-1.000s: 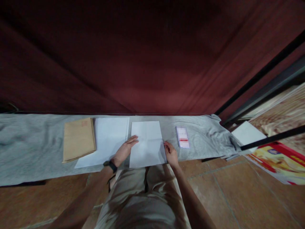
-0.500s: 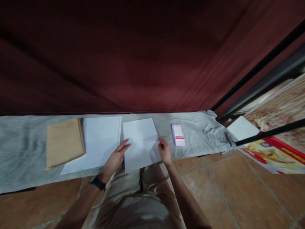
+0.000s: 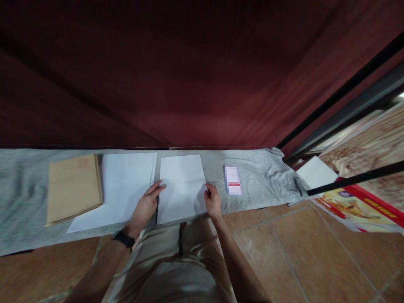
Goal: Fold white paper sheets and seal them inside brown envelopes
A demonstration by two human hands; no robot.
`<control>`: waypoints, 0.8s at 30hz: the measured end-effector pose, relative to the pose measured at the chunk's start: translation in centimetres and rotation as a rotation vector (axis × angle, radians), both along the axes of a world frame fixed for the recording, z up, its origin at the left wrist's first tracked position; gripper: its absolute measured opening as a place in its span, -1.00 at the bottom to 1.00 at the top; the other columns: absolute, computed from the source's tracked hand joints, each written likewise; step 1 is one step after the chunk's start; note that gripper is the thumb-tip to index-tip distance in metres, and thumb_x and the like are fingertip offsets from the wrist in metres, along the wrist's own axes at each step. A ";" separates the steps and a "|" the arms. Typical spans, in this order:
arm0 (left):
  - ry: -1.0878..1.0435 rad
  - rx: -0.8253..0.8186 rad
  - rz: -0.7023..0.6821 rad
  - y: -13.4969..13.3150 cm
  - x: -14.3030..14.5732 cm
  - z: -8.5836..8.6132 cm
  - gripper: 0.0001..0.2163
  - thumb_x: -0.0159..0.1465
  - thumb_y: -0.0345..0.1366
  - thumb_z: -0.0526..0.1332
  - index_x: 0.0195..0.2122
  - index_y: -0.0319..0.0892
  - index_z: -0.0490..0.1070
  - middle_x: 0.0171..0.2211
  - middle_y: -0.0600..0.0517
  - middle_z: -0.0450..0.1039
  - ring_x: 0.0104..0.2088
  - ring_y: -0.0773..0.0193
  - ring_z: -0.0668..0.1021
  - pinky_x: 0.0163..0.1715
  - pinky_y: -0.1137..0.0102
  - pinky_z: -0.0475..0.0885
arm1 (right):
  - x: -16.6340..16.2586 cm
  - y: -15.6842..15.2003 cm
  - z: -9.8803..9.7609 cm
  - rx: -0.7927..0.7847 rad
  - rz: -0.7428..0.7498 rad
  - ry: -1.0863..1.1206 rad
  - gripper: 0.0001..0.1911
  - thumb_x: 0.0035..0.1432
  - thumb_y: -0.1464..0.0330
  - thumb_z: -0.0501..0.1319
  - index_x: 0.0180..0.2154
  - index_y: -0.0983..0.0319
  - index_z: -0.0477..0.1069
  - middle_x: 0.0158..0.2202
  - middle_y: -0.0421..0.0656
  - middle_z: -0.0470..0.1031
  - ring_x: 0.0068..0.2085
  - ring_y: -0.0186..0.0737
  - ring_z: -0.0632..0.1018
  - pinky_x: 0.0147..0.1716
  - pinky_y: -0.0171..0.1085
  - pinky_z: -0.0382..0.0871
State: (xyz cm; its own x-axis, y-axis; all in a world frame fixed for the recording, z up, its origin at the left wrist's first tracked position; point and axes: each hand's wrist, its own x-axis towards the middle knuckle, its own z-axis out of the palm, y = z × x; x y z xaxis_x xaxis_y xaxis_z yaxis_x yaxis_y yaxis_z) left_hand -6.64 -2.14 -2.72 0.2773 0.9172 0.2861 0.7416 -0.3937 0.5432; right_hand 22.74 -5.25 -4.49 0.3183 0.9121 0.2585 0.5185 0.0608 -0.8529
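Note:
A sheet of white paper [image 3: 181, 198] with a faint crosswise crease is in front of me on a grey cloth, close to my knees. At its left edge my left hand [image 3: 147, 206] grips the sheet between thumb and fingers; a dark watch is on that wrist. My right hand [image 3: 213, 201] pinches the right edge, its fingers curled. Left of the sheet lie larger white papers [image 3: 126, 185], partly covered by a stack of brown paper envelopes [image 3: 74, 189]. Right of my right hand rests a small blurred rectangular item [image 3: 233, 180] with a red band.
The grey cloth [image 3: 259, 176] covers a long, narrow surface along a dark red fabric wall [image 3: 189, 122]. Black bars [image 3: 356, 179] cross the right side. Beyond them are a white box-like object [image 3: 317, 171] and a red and yellow printed package [image 3: 356, 206]. Below is tiled floor [image 3: 268, 252].
The sheet between my hands has straightened and looks flatter on the cloth. Both hands keep to its side edges. The whole view has shifted slightly, with things appearing farther left.

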 end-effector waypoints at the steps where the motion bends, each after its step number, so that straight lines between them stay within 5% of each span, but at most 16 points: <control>1: 0.003 0.032 0.007 -0.4 0.0 0.1 -0.55 0.33 -0.46 -0.05 0.13 -0.14 0.48 0.29 -0.05 0.37 0.24 0.12 0.48 0.31 0.11 0.35 | 0.0 -0.2 -0.1 0.007 0.010 -0.017 -0.63 0.22 0.45 0.08 0.00 0.27 0.51 -0.18 -0.03 0.54 -0.22 -0.15 0.56 -0.10 -0.17 0.48; 4: 0.046 0.151 -0.024 -2.4 1.0 0.5 -0.63 0.44 -0.30 0.00 0.19 -0.12 0.43 0.31 -0.08 0.34 0.28 0.09 0.43 0.30 0.08 0.37 | 0.0 -0.6 -0.2 0.024 0.033 -0.042 -0.62 0.23 0.48 0.07 0.03 0.27 0.49 -0.13 0.00 0.54 -0.16 -0.13 0.57 -0.06 -0.15 0.47; 10: 0.305 0.253 -0.295 -5.7 4.2 -0.3 -0.56 0.44 -0.06 0.12 0.28 -0.10 0.34 0.34 -0.09 0.31 0.33 0.04 0.37 0.34 0.06 0.28 | -0.4 -0.8 0.1 0.039 0.040 -0.059 -0.64 0.25 0.49 0.05 0.00 0.24 0.49 -0.10 -0.01 0.53 -0.08 -0.13 0.57 0.01 -0.17 0.46; 17: 0.375 0.273 -0.327 -5.4 3.6 -0.9 -0.41 0.38 0.09 0.16 0.35 -0.09 0.26 0.36 -0.09 0.28 0.34 0.04 0.35 0.37 0.11 0.19 | -0.4 -0.8 0.3 0.036 0.035 -0.043 -0.67 0.27 0.49 0.05 -0.03 0.25 0.50 -0.11 -0.03 0.54 -0.07 -0.15 0.57 0.02 -0.20 0.46; 24: 0.374 0.312 -0.322 -5.1 3.5 -0.7 -0.45 0.43 0.01 0.11 0.36 -0.12 0.24 0.35 -0.11 0.29 0.32 0.06 0.38 0.36 0.13 0.20 | -0.6 -0.7 0.2 0.067 0.017 -0.022 -0.65 0.27 0.52 0.04 -0.03 0.26 0.51 -0.09 -0.03 0.54 -0.05 -0.17 0.58 0.01 -0.23 0.48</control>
State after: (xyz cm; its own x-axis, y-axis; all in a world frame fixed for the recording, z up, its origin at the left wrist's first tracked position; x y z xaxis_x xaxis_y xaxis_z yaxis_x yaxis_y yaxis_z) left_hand -3.13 -7.21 -3.37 0.6626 0.6580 0.3578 0.6769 -0.7306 0.0900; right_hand 22.14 -5.93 -4.34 0.2969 0.8974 0.3264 0.5355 0.1265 -0.8350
